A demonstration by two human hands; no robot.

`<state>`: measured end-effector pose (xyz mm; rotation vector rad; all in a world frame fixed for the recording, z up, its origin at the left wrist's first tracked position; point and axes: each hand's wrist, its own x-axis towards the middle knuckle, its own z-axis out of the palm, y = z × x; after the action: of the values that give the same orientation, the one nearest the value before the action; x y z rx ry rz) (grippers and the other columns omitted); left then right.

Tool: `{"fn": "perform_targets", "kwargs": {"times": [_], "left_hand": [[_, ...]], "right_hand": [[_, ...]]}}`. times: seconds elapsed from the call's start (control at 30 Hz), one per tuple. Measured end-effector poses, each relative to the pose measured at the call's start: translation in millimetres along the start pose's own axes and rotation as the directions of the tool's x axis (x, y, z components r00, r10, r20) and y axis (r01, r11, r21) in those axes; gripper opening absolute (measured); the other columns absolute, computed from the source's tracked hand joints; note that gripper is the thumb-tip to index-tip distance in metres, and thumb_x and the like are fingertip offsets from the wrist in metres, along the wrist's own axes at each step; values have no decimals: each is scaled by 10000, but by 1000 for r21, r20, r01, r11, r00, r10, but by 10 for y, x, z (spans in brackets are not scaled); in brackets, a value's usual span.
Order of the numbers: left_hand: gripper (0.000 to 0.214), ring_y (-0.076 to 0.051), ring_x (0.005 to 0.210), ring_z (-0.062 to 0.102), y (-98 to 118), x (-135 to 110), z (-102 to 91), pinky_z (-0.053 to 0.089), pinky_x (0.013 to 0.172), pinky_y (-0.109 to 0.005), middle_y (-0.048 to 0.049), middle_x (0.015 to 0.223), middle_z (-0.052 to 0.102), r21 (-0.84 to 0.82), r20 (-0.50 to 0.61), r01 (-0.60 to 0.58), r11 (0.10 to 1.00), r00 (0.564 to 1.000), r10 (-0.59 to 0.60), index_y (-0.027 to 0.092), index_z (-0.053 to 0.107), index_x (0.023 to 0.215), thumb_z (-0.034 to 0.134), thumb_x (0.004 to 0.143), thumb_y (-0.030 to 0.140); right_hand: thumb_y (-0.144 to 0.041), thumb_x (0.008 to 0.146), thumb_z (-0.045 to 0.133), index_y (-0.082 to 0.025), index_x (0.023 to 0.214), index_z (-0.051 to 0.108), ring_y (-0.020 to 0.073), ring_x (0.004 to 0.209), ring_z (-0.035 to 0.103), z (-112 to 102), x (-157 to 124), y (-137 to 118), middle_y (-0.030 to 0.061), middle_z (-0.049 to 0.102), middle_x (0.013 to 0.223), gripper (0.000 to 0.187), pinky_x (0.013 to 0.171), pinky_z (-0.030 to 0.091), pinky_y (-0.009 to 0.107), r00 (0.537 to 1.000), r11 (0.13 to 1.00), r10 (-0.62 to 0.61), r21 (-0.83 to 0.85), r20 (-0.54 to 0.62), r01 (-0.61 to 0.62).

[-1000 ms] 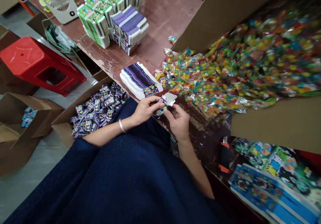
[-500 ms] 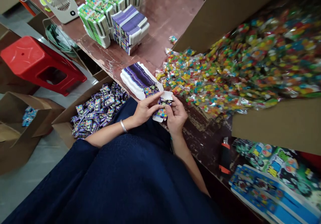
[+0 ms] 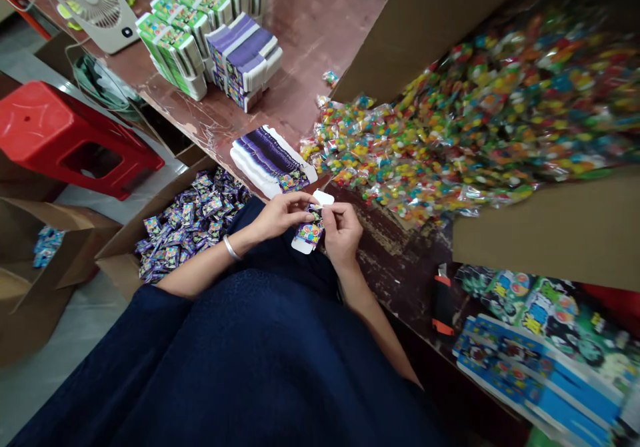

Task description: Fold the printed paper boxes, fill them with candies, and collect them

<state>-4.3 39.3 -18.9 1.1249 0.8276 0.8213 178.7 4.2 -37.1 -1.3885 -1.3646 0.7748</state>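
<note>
Both my hands hold a small purple printed carton (image 3: 310, 229) just off the table's near edge, above my lap. My left hand (image 3: 278, 214) pinches its upper left side, and my right hand (image 3: 342, 232) grips its right side with fingers closed at the white top flap. A fanned stack of flat purple cartons (image 3: 270, 159) lies on the table right behind my hands. A heap of clear candy packets (image 3: 400, 160) spills out of a big tipped cardboard box (image 3: 545, 233) to the right.
An open box of filled purple cartons (image 3: 185, 223) stands on the floor at my left. Stacks of green (image 3: 175, 47) and purple flat cartons (image 3: 245, 57) and a small white fan (image 3: 90, 3) sit at the far left of the table. Red stool (image 3: 70, 137), blue printed boxes (image 3: 530, 360).
The small carton has been turned upright between my hands and drawn closer to me, its white flap now at the top. My view has shifted slightly.
</note>
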Motion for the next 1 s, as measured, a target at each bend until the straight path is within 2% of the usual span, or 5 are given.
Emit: {"fn": "perform_targets", "kwargs": {"times": [0.1, 0.23, 0.6, 0.83, 1.0], "left_hand": [[362, -120, 807, 624, 10, 6, 46, 527, 736, -245, -19, 925, 665, -6, -79, -39, 999, 996, 38, 167, 642, 1052, 836, 788, 321], [407, -99, 767, 602, 10, 3, 121, 505, 668, -212, 8, 920, 616, 5, -178, -44, 999, 983, 44, 193, 528, 988, 850, 751, 267], [384, -103, 810, 651, 101, -69, 110, 590, 773, -258, -6, 984, 645, 127, -124, -116, 985, 983, 132, 189, 543, 1040, 825, 780, 220], [440, -124, 825, 688, 87, -78, 112, 606, 781, -270, -51, 1033, 719, 62, -87, -85, 994, 992, 91, 181, 644, 1236, 803, 832, 249], [313, -152, 881, 716, 35, -87, 120, 604, 821, -289, -58, 1011, 760, 22, -93, -67, 998, 993, 69, 162, 713, 1134, 791, 852, 273]], "right_hand": [[-443, 952, 694, -238, 898, 662, 218, 1018, 718, 7, 47, -59, 70, 724, 1089, 214, 894, 589, 378, 999, 998, -33, 51, -14, 34], [-442, 898, 769, -267, 1013, 588, 181, 877, 738, 30, 122, -152, 16, 731, 952, 278, 840, 608, 343, 998, 960, 47, 276, -29, -37], [-415, 769, 869, -221, 780, 731, 155, 725, 658, -196, 385, -152, -8, 723, 772, 239, 727, 562, 303, 941, 922, 220, 261, 258, -287], [-419, 891, 761, -224, 747, 712, 191, 831, 698, -231, 329, -233, 28, 745, 861, 248, 834, 589, 370, 981, 990, 48, 122, 186, -71], [-410, 894, 775, -255, 910, 762, 209, 938, 738, -183, 114, -230, 49, 742, 1006, 156, 845, 628, 382, 983, 997, -14, 77, 182, 0]]}}
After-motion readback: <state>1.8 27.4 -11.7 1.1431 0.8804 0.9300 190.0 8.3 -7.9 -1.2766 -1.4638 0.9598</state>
